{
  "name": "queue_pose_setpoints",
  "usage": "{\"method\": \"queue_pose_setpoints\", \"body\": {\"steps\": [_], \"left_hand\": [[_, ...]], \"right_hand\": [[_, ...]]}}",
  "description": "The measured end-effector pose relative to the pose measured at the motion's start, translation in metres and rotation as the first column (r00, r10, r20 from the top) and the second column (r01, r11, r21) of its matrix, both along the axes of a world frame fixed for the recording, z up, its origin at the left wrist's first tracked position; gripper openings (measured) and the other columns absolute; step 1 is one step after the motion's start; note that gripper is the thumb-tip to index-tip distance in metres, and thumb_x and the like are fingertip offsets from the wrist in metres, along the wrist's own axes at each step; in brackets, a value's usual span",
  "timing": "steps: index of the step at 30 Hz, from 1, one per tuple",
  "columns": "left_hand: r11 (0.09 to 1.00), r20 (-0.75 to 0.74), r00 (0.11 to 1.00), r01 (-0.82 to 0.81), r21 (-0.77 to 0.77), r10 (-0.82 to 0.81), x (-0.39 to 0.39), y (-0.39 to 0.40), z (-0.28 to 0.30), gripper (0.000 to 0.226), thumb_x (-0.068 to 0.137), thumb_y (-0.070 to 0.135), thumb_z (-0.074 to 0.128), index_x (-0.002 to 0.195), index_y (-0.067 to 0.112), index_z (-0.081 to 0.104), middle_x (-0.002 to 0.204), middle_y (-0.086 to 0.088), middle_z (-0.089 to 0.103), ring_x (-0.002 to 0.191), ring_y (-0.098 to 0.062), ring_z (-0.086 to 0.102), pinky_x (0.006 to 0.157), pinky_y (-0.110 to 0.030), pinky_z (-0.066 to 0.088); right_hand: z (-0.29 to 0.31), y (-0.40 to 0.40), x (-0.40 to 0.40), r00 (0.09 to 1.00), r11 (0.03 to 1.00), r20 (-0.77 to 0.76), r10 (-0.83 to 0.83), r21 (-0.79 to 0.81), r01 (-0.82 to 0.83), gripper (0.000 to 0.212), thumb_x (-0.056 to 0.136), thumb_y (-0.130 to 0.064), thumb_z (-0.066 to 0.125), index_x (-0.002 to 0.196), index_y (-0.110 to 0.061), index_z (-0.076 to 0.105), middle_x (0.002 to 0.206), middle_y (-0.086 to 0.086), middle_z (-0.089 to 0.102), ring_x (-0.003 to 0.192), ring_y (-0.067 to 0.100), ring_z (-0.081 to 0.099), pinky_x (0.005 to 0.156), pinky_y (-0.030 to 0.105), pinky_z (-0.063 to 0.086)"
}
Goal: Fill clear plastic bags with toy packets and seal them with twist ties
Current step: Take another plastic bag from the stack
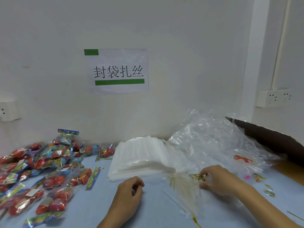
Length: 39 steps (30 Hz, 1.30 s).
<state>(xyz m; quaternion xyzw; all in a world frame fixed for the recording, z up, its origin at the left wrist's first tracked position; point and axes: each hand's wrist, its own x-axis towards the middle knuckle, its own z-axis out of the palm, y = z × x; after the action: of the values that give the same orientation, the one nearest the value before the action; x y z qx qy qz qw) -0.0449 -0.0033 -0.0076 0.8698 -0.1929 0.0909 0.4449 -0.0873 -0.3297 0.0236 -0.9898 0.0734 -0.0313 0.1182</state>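
A person's right hand point(218, 180) pinches gold twist ties point(198, 176) from a clear sleeve; the left hand point(131, 189), loosely curled, holds nothing. Clear plastic bags point(141, 157) lie stacked just beyond it, toy packets point(54, 162) farther left. Separating one tie cleanly looks key.
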Motion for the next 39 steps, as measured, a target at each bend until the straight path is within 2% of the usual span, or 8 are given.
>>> {"method": "queue_pose_setpoints", "body": {"steps": [6,11,17,21,28,30,35,39], "left_hand": [[1.0,0.006,1.0,0.008,0.02,-0.008,0.0,0.0,-0.001,0.021,0.093,0.006,0.058,0.081,0.022,0.066,0.083,0.005,0.067,0.079,-0.013,0.063,0.071,-0.019,0.05],[0.999,0.009,1.0,0.018,0.03,-0.019,0.001,-0.001,-0.002,0.021,0.093,0.006,0.057,0.082,0.022,0.066,0.084,0.005,0.066,0.074,-0.011,0.06,0.068,-0.017,0.048],[0.997,0.02,0.998,0.054,0.053,-0.055,0.001,-0.002,-0.003,0.022,0.093,0.007,0.056,0.081,0.024,0.063,0.082,0.005,0.065,0.059,-0.003,0.05,0.062,-0.014,0.043],[0.997,0.034,0.997,0.062,0.051,-0.064,0.002,-0.002,-0.004,0.022,0.092,0.006,0.056,0.081,0.023,0.063,0.081,0.003,0.065,0.058,-0.003,0.049,0.06,-0.013,0.04],[0.996,0.042,0.997,0.069,0.063,-0.072,0.002,-0.002,-0.003,0.021,0.093,0.007,0.056,0.082,0.024,0.063,0.081,0.003,0.065,0.06,-0.002,0.049,0.061,-0.014,0.04],[0.995,0.043,0.996,0.069,0.073,-0.072,0.001,-0.002,-0.003,0.02,0.093,0.007,0.056,0.083,0.024,0.063,0.082,0.002,0.065,0.062,-0.002,0.05,0.062,-0.014,0.041],[0.995,0.036,0.997,0.06,0.084,-0.064,0.001,-0.002,0.0,0.02,0.093,0.008,0.056,0.084,0.024,0.064,0.082,0.005,0.063,0.068,0.002,0.052,0.067,-0.014,0.044],[0.995,0.02,0.998,0.054,0.086,-0.056,0.0,-0.003,0.002,0.019,0.094,0.009,0.055,0.085,0.024,0.064,0.084,0.004,0.064,0.068,-0.003,0.052,0.069,-0.014,0.045]], "right_hand": [[0.0,0.0,0.005,0.993,1.0,0.112,-0.03,0.001,0.03,0.009,0.094,-0.034,0.062,0.097,-0.032,0.07,0.11,-0.01,0.065,0.099,0.011,0.062,0.083,0.023,0.049],[0.011,0.006,0.017,0.985,0.996,0.171,-0.012,0.092,-0.003,0.017,0.096,-0.021,0.057,0.091,-0.023,0.073,0.094,-0.007,0.068,0.086,0.013,0.063,0.08,0.027,0.053],[0.047,0.01,0.033,0.945,0.993,0.319,-0.065,0.115,0.03,0.021,0.095,-0.028,0.048,0.085,-0.027,0.066,0.081,-0.01,0.066,0.08,0.016,0.06,0.068,0.033,0.048],[0.076,0.003,0.051,0.899,0.995,0.427,-0.096,0.071,0.072,0.022,0.1,-0.029,0.044,0.099,-0.027,0.067,0.088,-0.006,0.066,0.095,0.026,0.058,0.07,0.034,0.04],[0.117,0.003,0.077,0.918,0.992,0.392,-0.059,-0.08,0.098,0.028,0.101,-0.025,0.045,0.111,-0.025,0.071,0.113,0.002,0.068,0.103,0.032,0.062,0.076,0.035,0.045],[0.125,0.008,0.079,0.932,0.985,0.36,-0.039,-0.144,0.097,0.029,0.099,-0.02,0.045,0.106,-0.02,0.072,0.111,0.002,0.069,0.098,0.03,0.064,0.077,0.035,0.049],[0.153,0.023,0.083,0.876,0.969,0.483,0.007,-0.218,0.113,0.027,0.094,-0.018,0.043,0.099,-0.021,0.07,0.1,0.002,0.07,0.09,0.031,0.062,0.074,0.032,0.039],[0.171,0.032,0.085,0.847,0.953,0.532,0.013,-0.262,0.15,0.026,0.091,-0.013,0.044,0.097,-0.016,0.068,0.097,0.008,0.07,0.087,0.035,0.062,0.072,0.033,0.041]]}}
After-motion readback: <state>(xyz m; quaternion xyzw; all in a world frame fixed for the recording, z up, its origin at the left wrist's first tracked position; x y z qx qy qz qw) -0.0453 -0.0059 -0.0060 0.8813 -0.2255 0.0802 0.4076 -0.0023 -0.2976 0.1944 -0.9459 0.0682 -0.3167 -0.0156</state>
